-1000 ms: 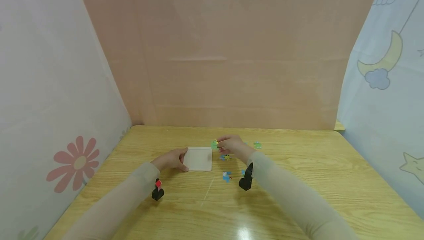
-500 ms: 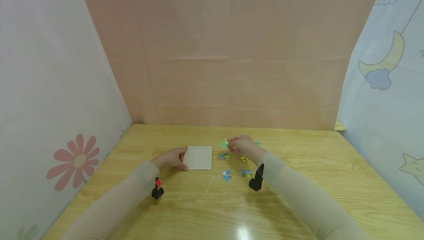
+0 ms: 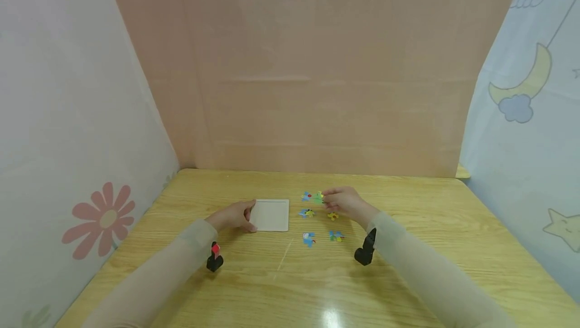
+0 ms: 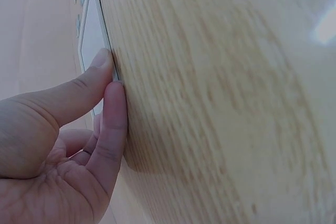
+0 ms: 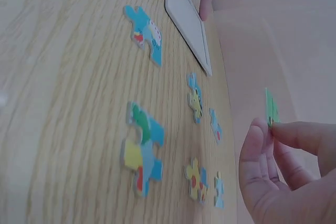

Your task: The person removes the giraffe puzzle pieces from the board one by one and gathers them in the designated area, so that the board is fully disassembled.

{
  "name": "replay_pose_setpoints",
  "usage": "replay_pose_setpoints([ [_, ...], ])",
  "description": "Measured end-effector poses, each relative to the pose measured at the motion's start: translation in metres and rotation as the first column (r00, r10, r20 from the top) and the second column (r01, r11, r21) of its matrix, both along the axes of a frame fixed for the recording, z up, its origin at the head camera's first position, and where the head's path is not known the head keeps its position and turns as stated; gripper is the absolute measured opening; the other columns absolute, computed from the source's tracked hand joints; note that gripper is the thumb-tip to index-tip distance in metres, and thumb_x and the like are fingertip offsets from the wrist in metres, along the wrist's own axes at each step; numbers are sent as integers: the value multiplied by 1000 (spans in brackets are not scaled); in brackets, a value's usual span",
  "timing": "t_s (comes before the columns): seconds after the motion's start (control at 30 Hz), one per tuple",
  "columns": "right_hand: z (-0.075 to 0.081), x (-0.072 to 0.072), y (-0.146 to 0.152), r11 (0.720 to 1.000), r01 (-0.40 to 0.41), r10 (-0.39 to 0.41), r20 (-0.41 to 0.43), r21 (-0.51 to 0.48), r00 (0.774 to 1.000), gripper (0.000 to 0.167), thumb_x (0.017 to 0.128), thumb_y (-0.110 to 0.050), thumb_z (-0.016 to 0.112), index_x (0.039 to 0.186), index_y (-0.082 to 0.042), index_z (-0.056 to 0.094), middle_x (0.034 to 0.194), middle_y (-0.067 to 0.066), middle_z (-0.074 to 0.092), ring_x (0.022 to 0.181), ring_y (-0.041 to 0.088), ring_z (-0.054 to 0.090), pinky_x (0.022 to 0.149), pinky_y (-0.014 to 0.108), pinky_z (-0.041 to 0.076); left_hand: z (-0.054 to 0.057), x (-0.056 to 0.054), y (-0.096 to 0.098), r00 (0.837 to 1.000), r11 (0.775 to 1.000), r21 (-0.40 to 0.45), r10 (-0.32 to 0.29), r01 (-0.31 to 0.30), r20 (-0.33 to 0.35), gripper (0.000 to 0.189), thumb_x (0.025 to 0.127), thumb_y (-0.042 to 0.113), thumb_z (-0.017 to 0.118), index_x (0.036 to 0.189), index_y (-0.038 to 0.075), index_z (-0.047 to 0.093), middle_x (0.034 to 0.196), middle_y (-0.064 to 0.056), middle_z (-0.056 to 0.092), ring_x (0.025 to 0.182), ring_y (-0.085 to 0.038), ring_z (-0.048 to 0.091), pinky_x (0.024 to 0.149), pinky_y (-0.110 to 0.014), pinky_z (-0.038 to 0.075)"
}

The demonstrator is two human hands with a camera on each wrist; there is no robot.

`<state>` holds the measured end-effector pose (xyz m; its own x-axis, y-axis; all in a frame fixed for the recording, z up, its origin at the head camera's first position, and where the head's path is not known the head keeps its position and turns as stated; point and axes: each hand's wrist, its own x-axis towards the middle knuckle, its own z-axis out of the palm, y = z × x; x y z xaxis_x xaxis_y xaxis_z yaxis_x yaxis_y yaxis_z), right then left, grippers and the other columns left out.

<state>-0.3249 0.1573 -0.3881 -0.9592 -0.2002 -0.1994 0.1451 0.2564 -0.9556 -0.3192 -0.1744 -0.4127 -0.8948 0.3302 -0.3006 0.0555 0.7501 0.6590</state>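
My left hand [image 3: 234, 216] grips the left edge of a flat white puzzle tray [image 3: 272, 215] lying on the table. In the left wrist view, its thumb sits on the tray's rim and a finger lies against the side. My right hand [image 3: 348, 202] pinches a green puzzle piece [image 5: 271, 107] between thumb and fingers, raised above the table. Beneath and around that hand lie several loose pieces: a blue one with a red spot [image 3: 306, 196], a blue and yellow one [image 3: 307, 213], a yellow one [image 3: 333, 216], a blue and white one [image 3: 309, 239] and a multicoloured one [image 3: 337, 236].
The wooden table [image 3: 408, 247] ends at a plain tan backdrop [image 3: 294, 91]. Pale printed curtains [image 3: 512, 147] flank both sides. Another piece, blue and green [image 5: 219, 192], lies at the far side of the right wrist view. Each wrist carries a black camera mount [image 3: 365, 248].
My right hand has moved rightward from beside the tray with the green piece, uncovering the blue piece with the red spot and others nearer me. The left hand has stayed on the tray.
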Motion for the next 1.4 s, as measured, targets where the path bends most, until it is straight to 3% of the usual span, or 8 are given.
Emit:
replay_pose_setpoints([
  [0.17, -5, 7, 17, 998, -29, 32, -33, 62, 999, 31, 96, -7, 57, 124, 8, 58, 104, 17, 67, 86, 22, 68, 89, 39, 56, -1, 0, 0, 1000, 1000, -20, -8, 8, -13, 93, 80, 12, 79, 153, 1, 22, 81, -3, 44, 68, -14, 42, 64, -26, 34],
  [0.4, -8, 21, 38, 988, -48, 58, -64, 149, 996, 27, 95, -8, 60, 117, 8, 61, 96, 10, 69, 84, 21, 68, 85, 40, 57, -2, 2, -3, 1000, 1000, 3, -24, 24, 0, 94, 80, 11, 79, 153, -2, 20, 80, -3, 43, 67, -15, 42, 64, -27, 35],
  [0.67, -7, 36, 65, 983, -66, 76, -54, 171, 996, 28, 96, -4, 58, 118, 13, 58, 96, 13, 69, 82, 21, 70, 80, 37, 59, -2, -1, -8, 999, 999, 27, -26, 27, -45, 96, 80, 13, 80, 152, -3, 18, 78, -3, 42, 69, -16, 39, 62, -27, 32],
  [1.0, -26, 47, 90, 972, -79, 86, -20, 223, 996, 22, 91, 1, 63, 109, 14, 64, 87, 12, 70, 72, 17, 70, 68, 30, 60, 0, 0, -6, 999, 999, 40, -36, 37, -23, 95, 81, 12, 79, 152, -4, 18, 79, -4, 43, 69, -15, 40, 62, -26, 33],
  [1.2, -32, 54, 97, 948, -58, 82, -64, 312, 995, 16, 88, 2, 65, 101, 11, 69, 81, 11, 70, 63, 15, 68, 60, 29, 59, -1, -2, -5, 999, 999, 24, -36, 36, -23, 95, 81, 14, 78, 153, -3, 17, 81, -4, 43, 71, -15, 41, 64, -27, 34],
  [1.4, -33, 58, 98, 945, -42, 68, -69, 325, 995, 16, 87, 1, 67, 100, 10, 70, 78, 9, 71, 62, 14, 66, 58, 28, 58, -2, -2, -3, 1000, 999, 23, -30, 30, -8, 96, 81, 13, 78, 153, -1, 16, 83, -4, 44, 71, -15, 42, 65, -27, 36],
])
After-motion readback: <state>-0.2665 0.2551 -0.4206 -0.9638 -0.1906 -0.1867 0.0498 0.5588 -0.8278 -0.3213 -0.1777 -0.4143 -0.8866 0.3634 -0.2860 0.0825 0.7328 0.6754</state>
